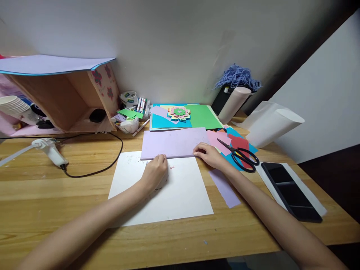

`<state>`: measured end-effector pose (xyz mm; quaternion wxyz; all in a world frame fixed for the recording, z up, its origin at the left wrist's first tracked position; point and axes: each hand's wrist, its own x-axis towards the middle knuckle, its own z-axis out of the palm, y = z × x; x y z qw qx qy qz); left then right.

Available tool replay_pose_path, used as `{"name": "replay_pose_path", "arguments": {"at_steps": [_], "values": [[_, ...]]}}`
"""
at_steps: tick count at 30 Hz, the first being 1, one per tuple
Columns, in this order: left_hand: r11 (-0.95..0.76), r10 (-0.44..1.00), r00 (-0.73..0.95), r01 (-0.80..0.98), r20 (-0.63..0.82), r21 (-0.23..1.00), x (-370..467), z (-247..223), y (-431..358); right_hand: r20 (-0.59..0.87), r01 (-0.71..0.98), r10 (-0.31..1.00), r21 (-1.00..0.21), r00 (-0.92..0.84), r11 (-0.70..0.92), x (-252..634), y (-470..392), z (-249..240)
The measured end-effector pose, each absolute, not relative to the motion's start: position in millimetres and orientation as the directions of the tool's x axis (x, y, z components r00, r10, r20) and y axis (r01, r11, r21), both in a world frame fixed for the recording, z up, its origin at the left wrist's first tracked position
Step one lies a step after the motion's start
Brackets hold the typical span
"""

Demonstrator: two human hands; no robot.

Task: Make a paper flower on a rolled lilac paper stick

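A sheet of lilac paper (174, 142) lies flat with its near edge folded into a narrow strip. My left hand (155, 170) is closed, its fingers curled at that folded edge, left of the middle. At the sheet's right near corner, my right hand (209, 154) pinches the same edge between thumb and fingers. Under the lilac paper and my left hand is a white sheet (180, 198) with ink marks. A loose lilac strip (225, 189) lies beside my right forearm. Black-handled scissors (239, 152) rest on coloured paper scraps to the right.
A layered paper flower (179, 112) lies on stacked coloured sheets (206, 118) at the back. On the left are a glue gun (52, 152) with its cord and an open box (104, 90). A black phone (291, 191) and paper rolls (234, 105) are on the right.
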<state>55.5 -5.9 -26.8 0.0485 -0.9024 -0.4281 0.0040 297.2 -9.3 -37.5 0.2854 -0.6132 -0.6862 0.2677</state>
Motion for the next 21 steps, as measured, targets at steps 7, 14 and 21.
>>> {"name": "replay_pose_path", "arguments": {"at_steps": [7,14,21], "values": [[-0.649,0.757,0.654,0.753,0.008,-0.108,53.8,-26.3,3.2,0.203,0.667,0.973,-0.711,-0.105,0.22,296.3,-14.6,-42.2],[-0.656,0.753,0.658,0.747,-0.018,-0.107,50.8,-23.5,7.2,0.306,0.664,0.93,-0.655,-0.203,0.36,300.0,-17.9,-40.5],[-0.677,0.732,0.68,0.733,0.05,-0.061,46.4,-20.2,18.3,0.364,0.772,0.893,-0.475,-0.265,0.423,294.5,-19.5,-43.1]]}}
